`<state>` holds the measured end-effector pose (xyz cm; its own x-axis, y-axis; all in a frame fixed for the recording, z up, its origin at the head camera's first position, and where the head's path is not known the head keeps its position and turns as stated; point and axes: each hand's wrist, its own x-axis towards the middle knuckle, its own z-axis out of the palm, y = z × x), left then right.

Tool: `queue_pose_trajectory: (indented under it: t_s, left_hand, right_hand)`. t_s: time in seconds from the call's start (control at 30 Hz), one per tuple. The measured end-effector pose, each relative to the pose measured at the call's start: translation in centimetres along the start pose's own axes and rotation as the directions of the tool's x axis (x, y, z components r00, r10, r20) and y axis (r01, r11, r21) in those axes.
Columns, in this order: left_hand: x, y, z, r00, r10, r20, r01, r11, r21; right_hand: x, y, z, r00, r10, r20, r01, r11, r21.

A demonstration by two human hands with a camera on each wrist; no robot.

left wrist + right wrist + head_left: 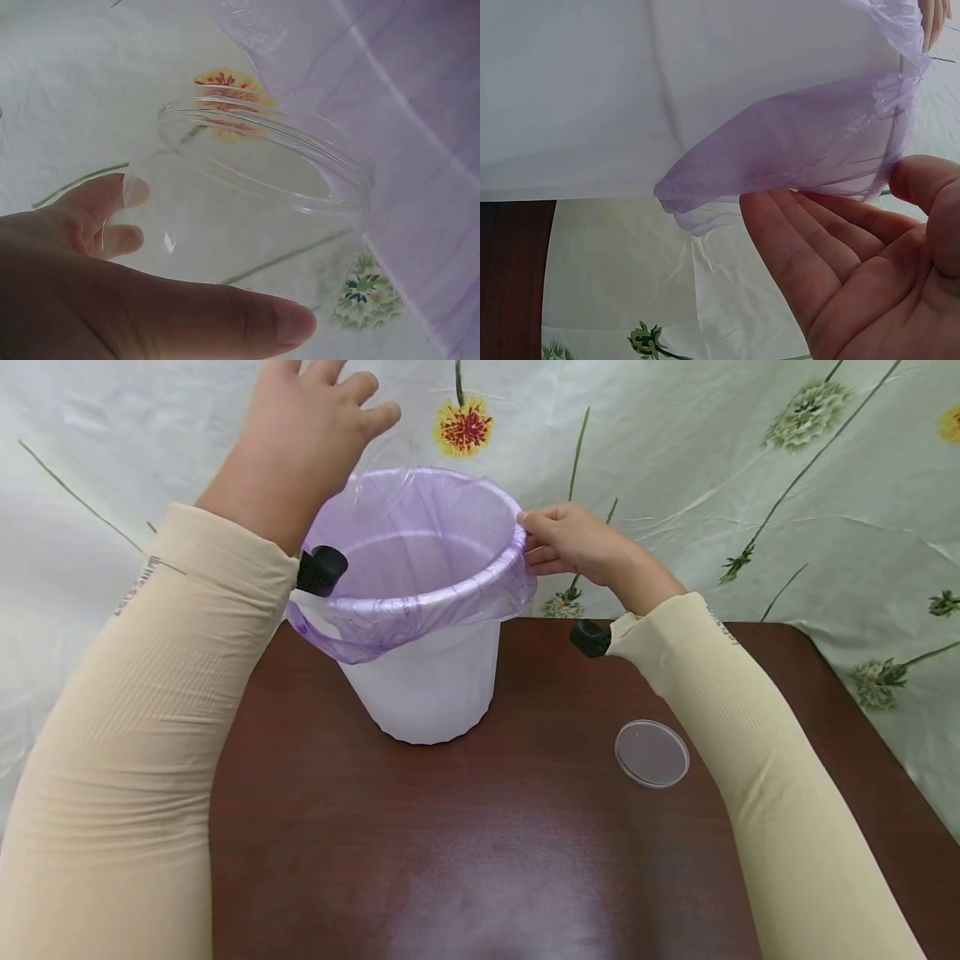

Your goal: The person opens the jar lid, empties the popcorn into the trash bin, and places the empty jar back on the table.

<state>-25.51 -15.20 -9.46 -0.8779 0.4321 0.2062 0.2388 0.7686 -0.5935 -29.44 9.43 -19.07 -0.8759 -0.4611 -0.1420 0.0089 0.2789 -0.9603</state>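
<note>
A white trash can (431,693) stands on the table, lined with a thin purple bag (420,618) folded over its rim. My left hand (307,435) is raised above the can's left side. It grips a clear plastic jar (247,217), whose open threaded mouth faces the can in the left wrist view; the jar looks see-through with nothing visible inside. At the can's right edge, my right hand (566,543) holds the lined rim, thumb on top and fingers against the bag outside, as the right wrist view (870,262) also shows.
A clear round lid (652,753) lies flat on the dark brown table (487,843), near the right forearm. Behind the table hangs a pale cloth (675,460) printed with flowers. Black wrist cameras sit at both cuffs.
</note>
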Motion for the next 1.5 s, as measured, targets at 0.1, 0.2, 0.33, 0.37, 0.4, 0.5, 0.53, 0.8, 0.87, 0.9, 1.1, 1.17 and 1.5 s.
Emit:
queue_pose_trajectory:
  t_s: [0.1,0.2,0.33,0.37,0.4,0.5,0.53,0.8,0.87,0.9,1.1,1.17,1.5]
  left_hand:
    - [0.0,-0.2,0.2,1.000,-0.020,0.018,0.021,0.998,-0.052]
    - [0.0,-0.7,0.5,0.998,-0.041,0.056,0.046,0.994,-0.097]
    - [0.1,-1.4,0.8,0.991,-0.079,0.111,0.095,0.985,-0.145]
    - [0.1,-1.6,1.0,0.988,-0.092,0.126,0.111,0.982,-0.154]
    - [0.1,-1.9,1.1,0.984,-0.106,0.143,0.130,0.977,-0.171]
    - [0.0,-2.5,1.4,0.970,-0.146,0.194,0.193,0.948,-0.253]
    - [-0.1,-2.7,1.5,0.965,-0.161,0.207,0.217,0.934,-0.284]
    - [-0.8,-3.5,2.2,0.929,-0.288,0.234,0.370,0.769,-0.521]
    - [-0.9,-3.6,2.3,0.924,-0.309,0.224,0.381,0.715,-0.586]
    - [-1.0,-3.6,2.4,0.923,-0.318,0.216,0.382,0.689,-0.616]
    - [-1.4,-3.3,2.7,0.919,-0.350,0.184,0.362,0.558,-0.747]
    - [-1.6,-3.3,2.8,0.913,-0.358,0.195,0.368,0.518,-0.772]
    - [-2.5,-2.6,2.0,0.888,-0.410,0.206,0.332,0.263,-0.906]
  right_hand:
    - [0.0,0.0,0.0,1.000,-0.002,0.002,0.002,1.000,0.001]
    - [0.0,0.0,0.0,1.000,-0.001,0.002,0.001,1.000,0.004]
    - [0.0,0.0,0.0,1.000,-0.003,0.001,0.003,1.000,0.006]
    - [0.0,0.0,0.1,1.000,-0.002,0.001,0.002,1.000,0.007]
    - [0.0,0.0,0.1,1.000,-0.003,0.002,0.003,1.000,0.008]
    - [0.0,0.0,0.1,1.000,-0.006,0.006,0.006,1.000,0.005]
    - [0.0,0.0,0.1,1.000,-0.008,0.007,0.008,1.000,0.003]
    - [0.1,0.0,0.2,1.000,-0.006,0.007,0.006,1.000,-0.007]
    - [0.1,0.0,0.2,1.000,-0.008,0.007,0.008,1.000,-0.011]
    - [0.1,-0.1,0.2,1.000,-0.006,0.007,0.006,1.000,-0.011]
    - [0.0,-0.1,0.3,1.000,0.000,0.009,0.000,1.000,-0.014]
    - [0.1,0.0,0.3,1.000,0.003,0.009,-0.002,1.000,-0.015]
    - [0.0,0.0,0.1,1.000,0.011,0.009,-0.010,1.000,-0.022]
